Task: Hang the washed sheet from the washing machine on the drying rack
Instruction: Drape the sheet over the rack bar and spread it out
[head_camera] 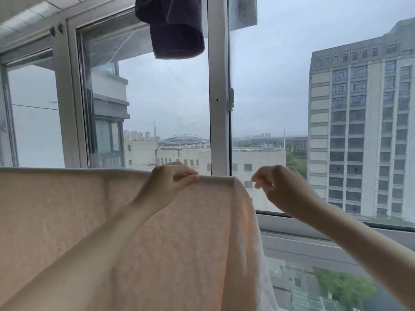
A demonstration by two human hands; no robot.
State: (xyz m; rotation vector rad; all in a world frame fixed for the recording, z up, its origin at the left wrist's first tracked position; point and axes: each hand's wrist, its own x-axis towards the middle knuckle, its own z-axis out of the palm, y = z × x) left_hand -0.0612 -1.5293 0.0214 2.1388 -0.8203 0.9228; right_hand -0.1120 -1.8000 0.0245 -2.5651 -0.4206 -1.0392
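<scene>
A pale pink sheet (67, 209) hangs draped over a horizontal line at chest height, filling the lower left of the head view; the rack bar under it is hidden by the cloth. My left hand (170, 178) pinches the sheet's top fold close to its right end, fingers curled over the edge. My right hand (276, 187) hovers just right of the sheet's end, fingers loosely curled and holding nothing, a small gap away from the cloth.
A dark towel (175, 25) hangs from above at the top centre. Behind the sheet runs a window with white frames (219, 108), with buildings outside. The window sill (314, 234) runs along the lower right.
</scene>
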